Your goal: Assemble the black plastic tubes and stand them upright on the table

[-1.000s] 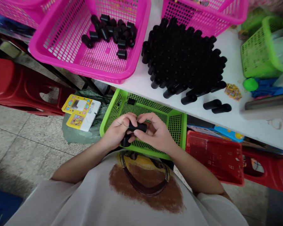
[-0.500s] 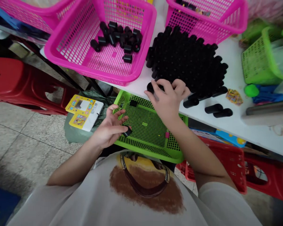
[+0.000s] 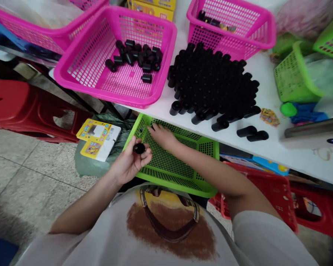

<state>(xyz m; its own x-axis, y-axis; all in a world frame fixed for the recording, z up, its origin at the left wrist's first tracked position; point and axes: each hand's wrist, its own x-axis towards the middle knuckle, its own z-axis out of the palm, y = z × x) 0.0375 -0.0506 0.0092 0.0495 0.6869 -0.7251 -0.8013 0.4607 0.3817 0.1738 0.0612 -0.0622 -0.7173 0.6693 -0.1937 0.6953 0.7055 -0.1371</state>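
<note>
My left hand [image 3: 133, 162] is closed round a small black cylindrical cap [image 3: 139, 148], holding it above the left side of the green mesh basket [image 3: 180, 184] at my lap. Inside that basket, at its far left, is my right hand [image 3: 163, 136]. Its fingertips are closed on a small black piece [image 3: 154, 126], mostly hidden by the fingers. On the white table ahead, many black tubes [image 3: 213, 81] stand packed together, and a few lie at the near edge. Several short black caps [image 3: 138, 55] lie in the pink basket [image 3: 113, 94].
Another pink basket [image 3: 230, 40] stands behind the tubes. At the right are a green basket [image 3: 294, 74] and a metallic cylinder [image 3: 316, 133]. A yellow printed card [image 3: 98, 138] lies left of my lap. Red stools [image 3: 11, 103] stand on the floor.
My right hand has left the black tubes at the table edge and moved down and left into the green basket. My left hand has turned the cap upward. The view has shifted slightly.
</note>
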